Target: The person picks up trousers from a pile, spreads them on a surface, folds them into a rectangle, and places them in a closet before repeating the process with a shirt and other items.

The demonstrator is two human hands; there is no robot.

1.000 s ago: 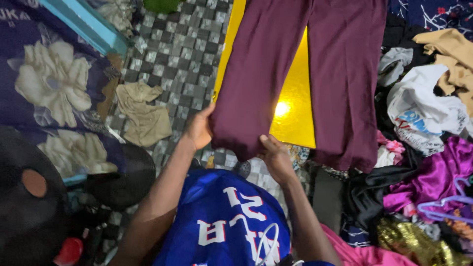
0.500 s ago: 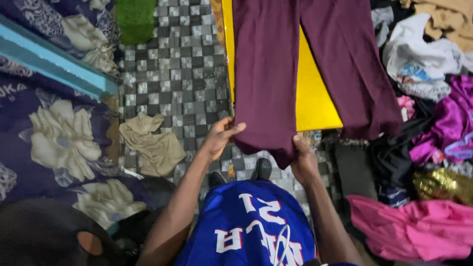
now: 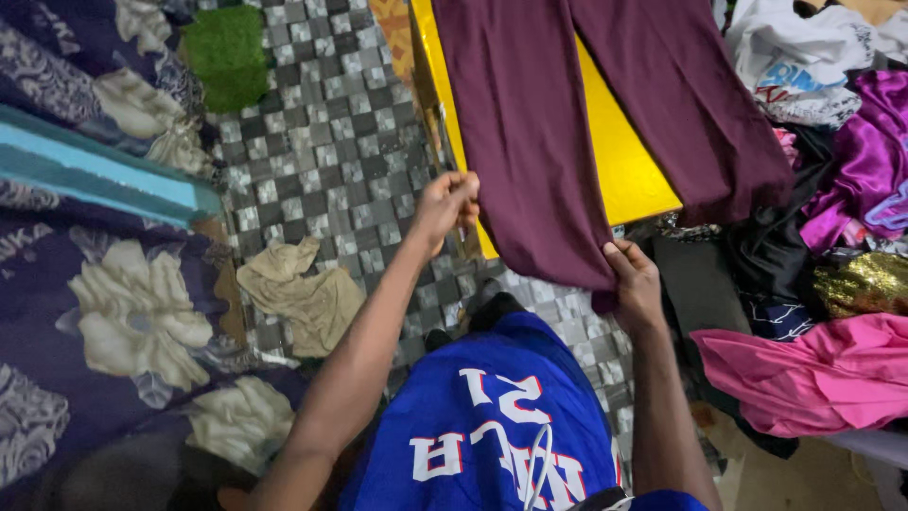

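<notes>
One pair of maroon trousers (image 3: 558,142), plain, two legs spread over one yellow board (image 3: 624,170), left hand (image 3: 446,206) pinching near hem's edge, right hand (image 3: 636,284) gripping its corner (fingers closed), one pink garment (image 3: 813,374) nearby.

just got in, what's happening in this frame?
A person in a blue jersey holds maroon trousers spread over a yellow board. The left hand pinches one edge of a trouser leg; the right hand grips its hem. Loose clothes lie piled to the right, including a pink garment. A tan cloth lies on the checkered floor.
</notes>
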